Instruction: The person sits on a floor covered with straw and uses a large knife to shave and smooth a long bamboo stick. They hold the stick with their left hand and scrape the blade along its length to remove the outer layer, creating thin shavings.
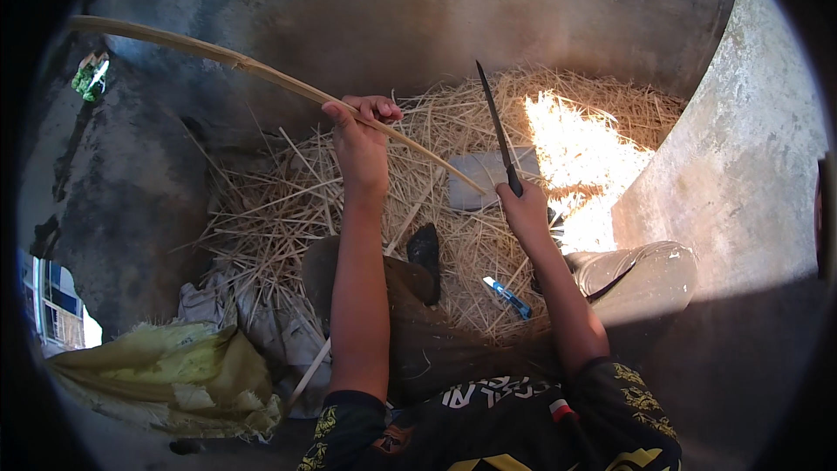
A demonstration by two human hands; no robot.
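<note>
My left hand is closed around a long, pale bamboo strip. The strip runs from the upper left, through this hand, down to a thin end near my right hand. My right hand grips the dark handle of a knife, whose narrow dark blade points up and away from me. Whether the strip's end touches the right fingers, I cannot tell. Beyond the right hand, a flat grey block lies among the shavings. Closer to me, a blue utility knife rests on the shavings between my legs.
Pale shavings are heaped on the floor, with a bright sunlit patch on the right. Concrete walls curve around the space. A yellowish woven sack lies at the lower left. My dark shoe stands in the shavings.
</note>
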